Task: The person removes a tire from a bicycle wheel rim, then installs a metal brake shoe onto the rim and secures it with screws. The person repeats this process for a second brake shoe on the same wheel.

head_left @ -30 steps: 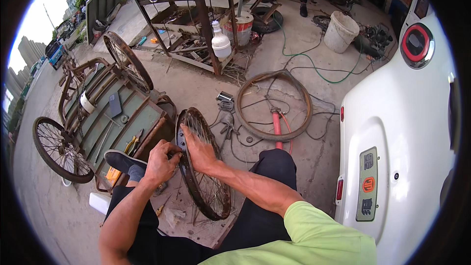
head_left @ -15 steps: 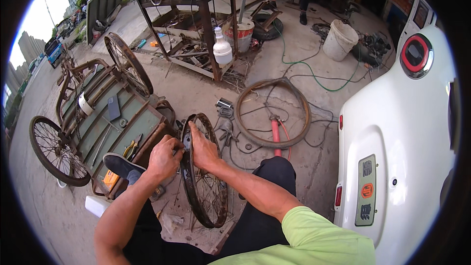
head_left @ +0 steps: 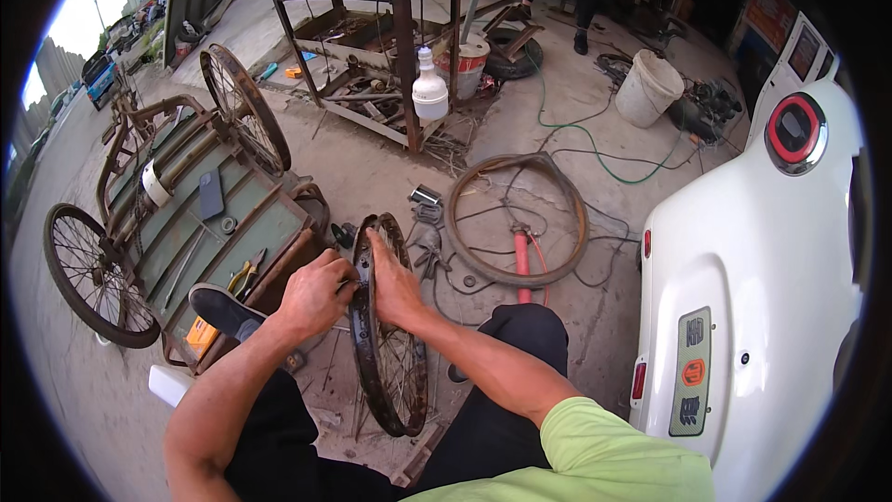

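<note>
A rusty spoked wheel (head_left: 370, 374) stands upright between my legs, its bare rim facing me edge-on. My right hand (head_left: 394, 290) grips the upper part of this rim from the right side, palm against it. On the left side, my left hand (head_left: 318, 297) is closed with its fingertips pressed at the rim. A small dark bit shows at those fingertips, but I cannot make out what it is. Beyond the wheel, a worn tire (head_left: 452, 228) lies on the ground over a red hand pump (head_left: 522, 265).
An overturned tricycle cart (head_left: 265, 246) lies at left with pliers (head_left: 243, 277) and a phone (head_left: 212, 193) on it. A white car (head_left: 734, 251) stands close at right. A metal workbench (head_left: 401, 56), a white bucket (head_left: 648, 88), hoses and a seated person are farther back.
My left hand has shifted slightly along the rim, with its fingers still closed. The wheel has tilted a little, and the whole view has moved slightly.
</note>
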Demonstrator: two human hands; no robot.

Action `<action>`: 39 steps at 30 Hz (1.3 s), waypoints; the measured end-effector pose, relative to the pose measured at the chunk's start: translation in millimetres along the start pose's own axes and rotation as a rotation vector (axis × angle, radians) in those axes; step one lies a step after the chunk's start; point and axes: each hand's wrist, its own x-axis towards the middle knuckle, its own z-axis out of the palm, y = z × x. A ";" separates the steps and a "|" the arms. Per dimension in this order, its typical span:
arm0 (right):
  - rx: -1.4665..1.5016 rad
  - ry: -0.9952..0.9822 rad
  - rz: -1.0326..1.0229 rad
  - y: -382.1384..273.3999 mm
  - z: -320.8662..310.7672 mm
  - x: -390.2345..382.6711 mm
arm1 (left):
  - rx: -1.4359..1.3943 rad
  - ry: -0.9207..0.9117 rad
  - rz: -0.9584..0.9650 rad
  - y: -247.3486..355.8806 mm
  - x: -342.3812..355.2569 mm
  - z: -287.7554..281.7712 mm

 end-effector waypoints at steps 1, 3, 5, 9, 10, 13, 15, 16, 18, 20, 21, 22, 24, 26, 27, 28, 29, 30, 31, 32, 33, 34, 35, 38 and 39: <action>0.002 -0.002 0.004 -0.5 -0.3 0.4 | 0.008 0.004 -0.001 0.0 -1.0 0.0; 0.003 0.001 0.007 -0.8 0.9 0.1 | 0.025 0.013 0.003 1.3 -1.3 -0.9; 0.000 0.014 0.006 0.9 1.5 -0.3 | 0.025 0.001 -0.021 2.8 -0.9 -1.4; 0.023 0.020 -0.016 -8.3 -5.6 -3.3 | 0.027 0.012 -0.032 0.0 -4.3 -1.1; 0.022 0.023 -0.024 -8.6 -6.2 -3.9 | 0.026 0.012 -0.037 0.9 -5.0 -1.6; -0.016 0.042 -0.064 -5.5 -6.4 -5.2 | 0.014 0.009 -0.057 5.8 -4.7 -2.1; -0.084 0.066 -0.123 -2.7 -5.5 -3.8 | 0.002 0.006 -0.086 9.8 -4.0 -5.7; -0.089 0.065 -0.127 -4.5 -6.7 -4.6 | 0.000 0.012 -0.085 9.2 -4.9 -5.7; -0.102 0.065 -0.137 -9.4 -11.7 -5.8 | -0.005 0.027 -0.079 5.8 -4.4 -3.7; -0.093 0.080 -0.138 -11.7 -11.1 -5.1 | -0.028 0.036 -0.068 -0.1 -4.6 -1.5; -0.089 0.086 -0.136 -12.0 -10.7 -5.8 | -0.041 0.039 -0.063 -1.3 -5.2 -0.3; -0.088 0.096 -0.143 -11.8 -11.4 -5.8 | -0.044 0.040 -0.060 -1.1 -4.9 -0.2; -0.087 0.113 -0.158 -10.8 -13.1 -5.6 | -0.053 0.043 -0.054 0.1 -3.7 -0.5; -0.056 0.138 -0.175 -10.7 -13.8 -7.1 | -0.050 0.032 -0.074 5.2 -2.6 -1.4; -0.038 0.150 -0.188 -12.1 -13.3 -6.3 | -0.045 0.029 -0.087 6.5 -2.7 -3.1; -0.035 0.147 -0.193 -12.7 -12.4 -5.6 | -0.046 0.040 -0.070 4.5 -3.4 -3.0; -0.032 0.143 -0.198 -13.0 -11.3 -4.7 | -0.047 0.051 -0.055 0.4 -4.1 -1.8; -0.026 0.133 -0.202 -14.6 -7.1 -6.6 | -0.049 0.060 -0.045 -4.6 -8.4 0.9; -0.024 0.131 -0.194 -15.1 -5.3 -6.5 | -0.047 0.074 -0.025 -8.0 -9.4 3.7; -0.022 0.126 -0.187 -13.9 -6.9 -3.0 | -0.046 0.088 -0.007 -10.8 -5.8 6.1; -0.007 0.103 -0.177 -14.5 -3.4 -3.6 | -0.044 0.095 -0.010 -15.5 -9.3 9.0; -0.015 0.115 -0.196 -13.8 1.1 -3.7 | -0.033 0.096 -0.003 -21.6 -10.8 11.4; -0.018 0.119 -0.208 -8.3 3.4 -2.9 | -0.026 0.088 -0.004 -25.6 -8.3 14.0; -0.035 0.138 -0.210 -10.8 4.1 -6.5 | -0.056 0.108 -0.002 -22.4 -10.9 14.2; -0.042 0.125 -0.190 -15.6 0.3 -5.2 | -0.070 0.113 -0.009 -19.8 -10.1 10.7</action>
